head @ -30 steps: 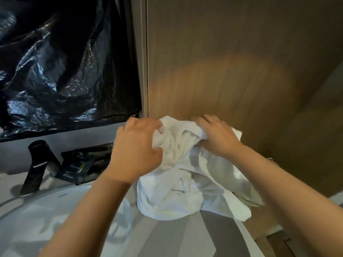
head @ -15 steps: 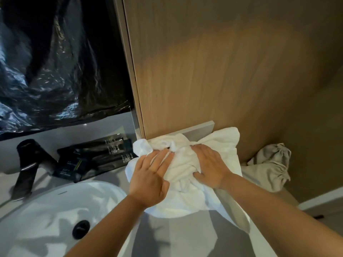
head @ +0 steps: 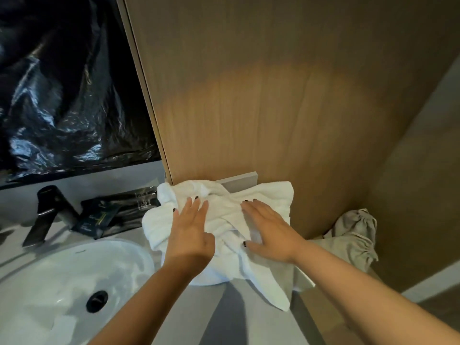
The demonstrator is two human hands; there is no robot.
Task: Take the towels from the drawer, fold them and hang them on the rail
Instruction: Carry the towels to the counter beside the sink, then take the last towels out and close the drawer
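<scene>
Flat on towel (head: 224, 220), left hand (head: 190, 232), right hand (head: 270, 232), beside sink (head: 29, 282)

The rumpled white terry-cloth towel (head: 224, 220) looks soft and nubby, matt all over. Behind it the tall brown wood-grain panel (head: 261, 108) is smooth with a low satin sheen. The crinkled black plastic sheet (head: 62, 95) is glossy, throwing sharp highlights off its creases. The round white ceramic basin (head: 62, 282) shines wet-smooth, and the angular black tap (head: 47, 212) has a matt, metal-like finish. The grey tabletop (head: 224, 314) appears smooth and dull. The crumpled beige cloth bag (head: 356, 232) is matt woven fabric.
</scene>
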